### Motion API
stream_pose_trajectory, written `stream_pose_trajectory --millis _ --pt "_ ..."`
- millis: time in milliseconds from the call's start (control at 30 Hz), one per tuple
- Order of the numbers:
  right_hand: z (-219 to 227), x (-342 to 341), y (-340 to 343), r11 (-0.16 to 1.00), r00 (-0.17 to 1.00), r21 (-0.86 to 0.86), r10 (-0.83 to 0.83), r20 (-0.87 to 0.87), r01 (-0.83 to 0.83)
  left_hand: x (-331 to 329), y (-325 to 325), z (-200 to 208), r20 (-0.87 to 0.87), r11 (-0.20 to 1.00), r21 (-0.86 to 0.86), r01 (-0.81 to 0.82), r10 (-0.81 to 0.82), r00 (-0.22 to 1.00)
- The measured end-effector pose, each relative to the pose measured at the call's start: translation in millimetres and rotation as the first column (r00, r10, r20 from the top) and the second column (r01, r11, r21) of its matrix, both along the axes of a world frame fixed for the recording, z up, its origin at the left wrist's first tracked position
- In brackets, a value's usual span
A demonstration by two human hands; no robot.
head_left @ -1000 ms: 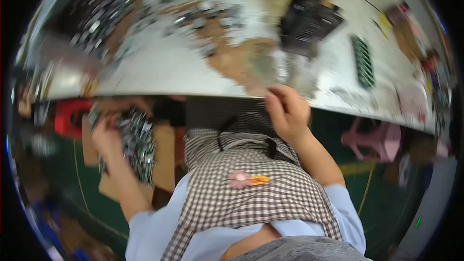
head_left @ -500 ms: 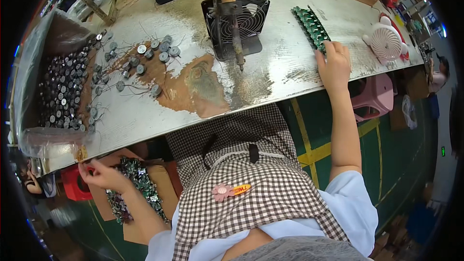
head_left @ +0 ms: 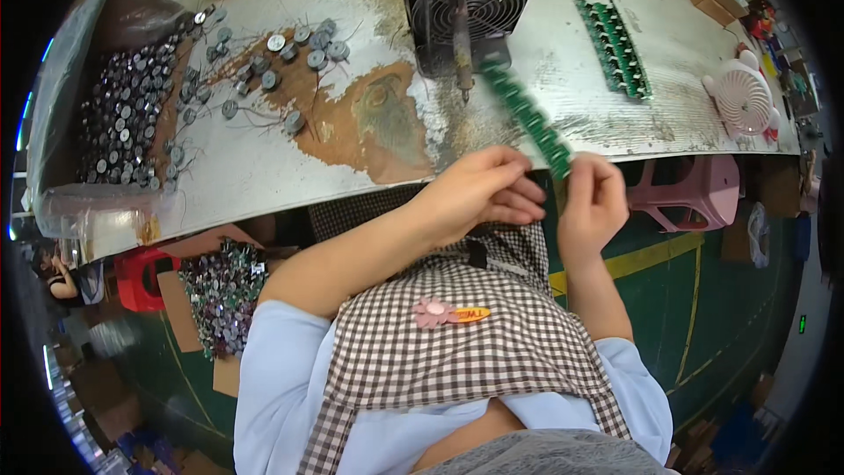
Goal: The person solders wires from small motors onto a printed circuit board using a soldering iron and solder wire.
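Item one: narrow green circuit-board strip [head_left: 526,114] with a toothed row of parts, blurred toward its far end. It slanted across the bench's front edge, near end just past that edge, long axis running away and leftward toward the upright metal soldering tool [head_left: 462,40].

Holder: the right hand [head_left: 594,211], the nearer one, thumb and fingers clamped on the strip's near end; the strip extended forward and left from those fingertips.

Left hand [head_left: 483,189]: just left of that end, fingers loosely curled and apart, nothing visible in them; contact with the strip was not apparent.

Carrier: worn, white-topped bench [head_left: 220,171] with bare brown patches. Behind the soldering tool, a square black fan with wire guard [head_left: 510,4].

Toward the right edge: more green toothed circuit-board strips [head_left: 600,44], lying well apart from the held one; beyond them, a round pink-and-white plastic fan [head_left: 745,97].

Toward the left edge: scattered silver disc-shaped metal components with thin wires [head_left: 269,80], beside a plastic-lined box [head_left: 79,202] full of similar ones.
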State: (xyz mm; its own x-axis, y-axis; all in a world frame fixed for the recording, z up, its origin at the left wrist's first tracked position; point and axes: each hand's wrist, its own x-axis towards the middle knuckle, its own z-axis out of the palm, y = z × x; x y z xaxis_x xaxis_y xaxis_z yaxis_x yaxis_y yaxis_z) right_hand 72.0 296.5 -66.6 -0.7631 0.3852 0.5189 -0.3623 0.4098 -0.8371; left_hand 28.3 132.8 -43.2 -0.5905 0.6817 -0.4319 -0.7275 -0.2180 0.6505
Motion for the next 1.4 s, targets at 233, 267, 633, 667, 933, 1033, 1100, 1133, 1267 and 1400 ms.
stream_pose_trajectory --millis 233,267,633,667,933,1033,1100,1133,1267,1400 --pt "7.6 2.7 -11.4 0.921 0.942 0.242 0.329 -0.064 -0.305 -1.3 -13.4 3.8 -0.171 0.984 -0.171 -0.041 0.011 0.985" --pt "15.2 -2.2 -7.7 0.826 0.874 0.344 0.485 -0.033 -0.446 -0.5 -16.5 8.0 -0.165 0.978 -0.204 -0.046 0.012 0.986" --pt "25.4 -4.9 -37.1 0.741 0.767 0.199 0.608 0.205 -0.641 19.5 -55.5 17.5 -0.927 0.726 -0.226 -0.650 -0.366 -0.087" --pt "29.1 -7.1 -40.4 0.729 0.783 0.289 0.591 0.192 -0.621 23.3 -59.0 23.7 -0.842 0.736 -0.307 -0.604 -0.506 -0.189" --pt "45.9 -7.3 -52.9 0.688 0.772 0.351 0.548 0.321 -0.635 17.1 -61.4 13.4 -0.807 0.753 -0.072 -0.654 -0.429 -0.405" --pt "50.9 -3.6 -54.5 0.714 0.737 0.246 0.531 0.418 -0.655 13.1 -63.7 15.1 -0.808 0.773 -0.019 -0.634 -0.386 -0.445" --pt "38.0 0.2 -48.6 0.785 0.686 -0.127 0.596 0.417 -0.606 9.3 -73.8 16.4 -0.779 0.745 -0.045 -0.666 -0.444 -0.443" --pt "41.3 0.8 -46.6 0.772 0.660 -0.286 0.635 0.402 -0.568 6.8 -79.0 17.0 -0.755 0.729 -0.075 -0.680 -0.487 -0.439" --pt "20.6 -11.0 -26.8 0.769 0.774 -0.356 0.611 0.168 -0.530 -49.0 -141.3 20.6 -0.600 0.454 0.141 -0.880 -0.668 -0.440" --pt "5.1 -18.3 -5.9 0.832 0.872 -0.332 0.486 0.052 -0.444 -132.9 -288.2 38.3 -0.659 -0.416 0.040 -0.908 -0.695 0.290"
